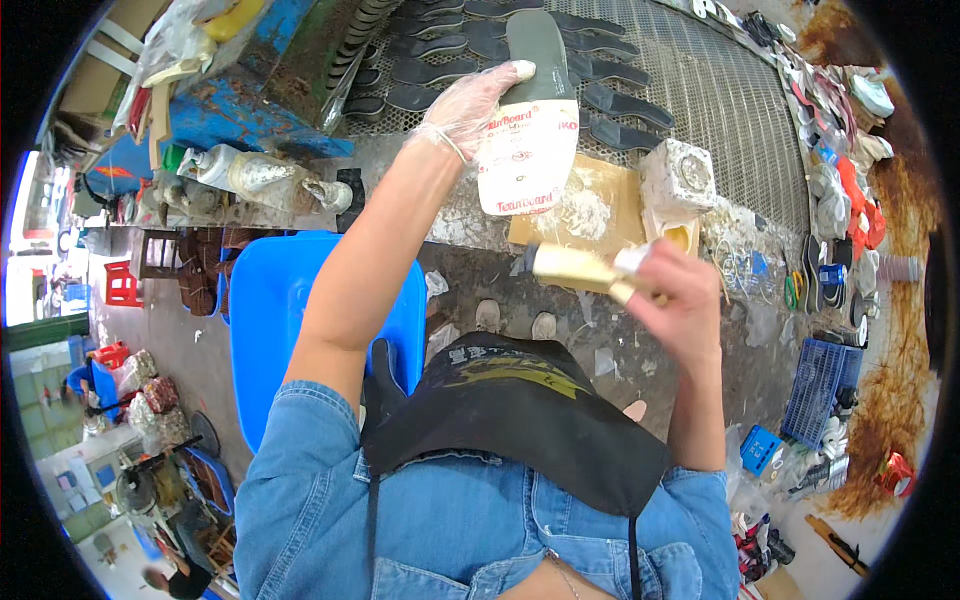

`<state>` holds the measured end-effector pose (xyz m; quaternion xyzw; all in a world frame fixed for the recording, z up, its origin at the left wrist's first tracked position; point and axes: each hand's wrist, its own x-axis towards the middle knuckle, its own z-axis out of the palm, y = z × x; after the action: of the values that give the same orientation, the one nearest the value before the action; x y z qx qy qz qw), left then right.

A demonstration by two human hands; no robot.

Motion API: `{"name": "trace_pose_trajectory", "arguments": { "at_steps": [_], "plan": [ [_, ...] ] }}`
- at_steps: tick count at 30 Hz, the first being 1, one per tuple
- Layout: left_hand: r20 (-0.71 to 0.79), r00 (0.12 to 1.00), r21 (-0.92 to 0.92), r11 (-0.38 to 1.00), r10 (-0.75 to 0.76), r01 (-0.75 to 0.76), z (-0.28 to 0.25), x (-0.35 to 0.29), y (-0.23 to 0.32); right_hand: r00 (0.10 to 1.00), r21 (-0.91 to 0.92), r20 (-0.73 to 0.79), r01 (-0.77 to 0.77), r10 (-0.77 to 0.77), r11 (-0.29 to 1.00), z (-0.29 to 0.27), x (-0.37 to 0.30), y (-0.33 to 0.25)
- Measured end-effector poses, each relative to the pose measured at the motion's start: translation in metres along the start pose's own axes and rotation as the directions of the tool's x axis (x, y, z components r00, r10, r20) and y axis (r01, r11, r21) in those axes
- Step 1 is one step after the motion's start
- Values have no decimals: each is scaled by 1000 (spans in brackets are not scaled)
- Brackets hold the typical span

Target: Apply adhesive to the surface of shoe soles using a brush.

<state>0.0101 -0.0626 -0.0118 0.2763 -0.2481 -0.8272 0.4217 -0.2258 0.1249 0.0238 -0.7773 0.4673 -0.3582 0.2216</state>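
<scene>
My left hand (462, 108), in a thin clear plastic glove, grips an insole (528, 150) by its left edge. Its heel part is dark grey-green, the wider front part white with red print. The insole is held up over the bench edge, front part toward me. To the right and nearer to me, my right hand (678, 300) is closed on the handle of a flat brush (575, 266), slightly blurred, bristles pointing left. A white wrap covers one of its fingers. Brush and insole are apart. Under them lies a glue-smeared cardboard sheet (595, 190), beside a white-crusted glue container (678, 178).
Rows of dark insoles (430, 70) lie on the mesh belt (735, 120) behind. White-stained bottles (262, 180) lie at the bench's left. A blue tub (275, 300) stands below my left arm. A blue crate (815, 390) and shoe parts are at the right.
</scene>
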Motion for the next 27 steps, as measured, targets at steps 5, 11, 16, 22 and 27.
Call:
{"name": "trace_pose_trajectory", "arguments": {
  "at_steps": [5,11,16,22,27],
  "plan": [
    [137,986,-109,988,-96,111,4,-8,-2,1000,-19,11,3,-2,1000,4,10,3],
    [115,987,-58,993,111,-105,5,-32,-29,908,200,-305,-235,289,951,-1,17,1],
    [164,975,3,988,150,-152,5,-38,-44,885,-6,-411,-245,221,970,12,33,-9],
    [175,976,-33,991,130,-126,4,-42,-45,855,-48,-439,-331,278,942,11,25,-3],
    [167,983,-61,996,81,-71,8,-37,-37,791,29,-526,-350,312,936,17,29,25]
  ]
}}
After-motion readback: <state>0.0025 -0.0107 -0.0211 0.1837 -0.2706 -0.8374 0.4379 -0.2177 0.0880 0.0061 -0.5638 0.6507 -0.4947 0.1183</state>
